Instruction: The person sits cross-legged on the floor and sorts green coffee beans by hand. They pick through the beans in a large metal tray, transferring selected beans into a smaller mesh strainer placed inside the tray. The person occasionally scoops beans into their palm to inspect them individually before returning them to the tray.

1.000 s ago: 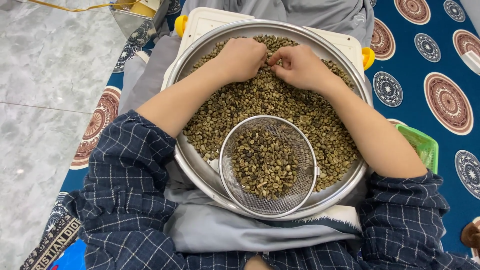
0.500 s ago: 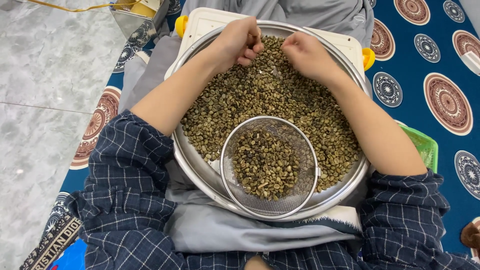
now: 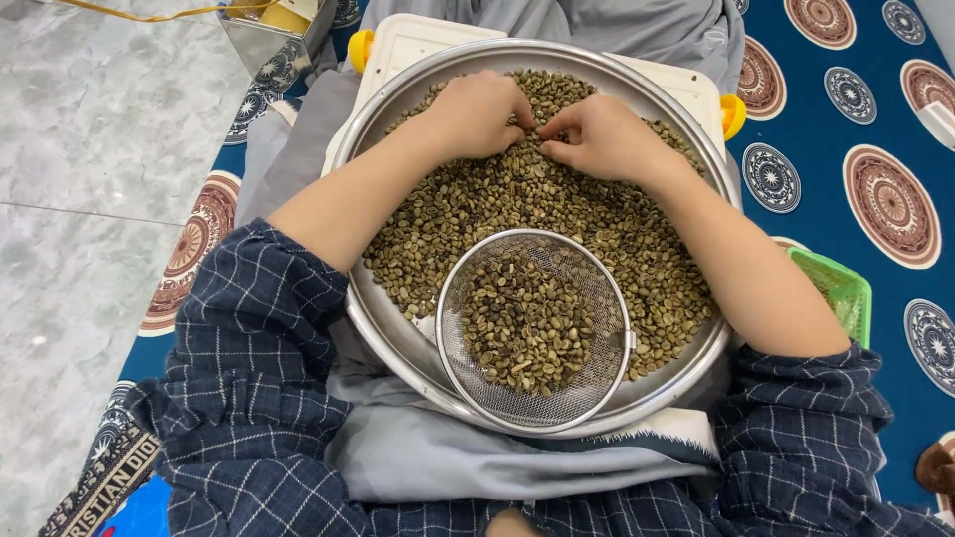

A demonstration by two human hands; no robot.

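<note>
- The left hand (image 3: 479, 114) lies palm down on the beans at the far side of the pan. Its fingers are curled in, and the tips pinch down among the beans. I cannot tell if a bean sits between them.
- The right hand (image 3: 602, 137) lies just beside it, palm down too. Its fingers are bent and its thumb points at the left hand — the two sets of fingertips almost meet in the middle.
- The beans (image 3: 468, 214) are small and green-brown. They cover most of the pan floor in a flat layer, under and around both hands.
- The pan (image 3: 383, 328) is big, round and shiny metal. It rests on the person's lap, over grey cloth.
- A small round mesh sieve (image 3: 600, 383) sits inside the pan on the near side, well apart from the hands. It holds its own little heap of darker beans (image 3: 525, 323).
- Both arms are bare up to the elbows, with dark blue checked sleeves (image 3: 254, 398) pushed up.
- A white tray (image 3: 413, 42) with yellow corners peeks out from under the far edge of the pan.
- A green plastic basket (image 3: 841, 288) sits by the right arm.
- A blue rug (image 3: 826, 129) with round patterns lies below — grey stone floor (image 3: 90, 179) is off to the left.
</note>
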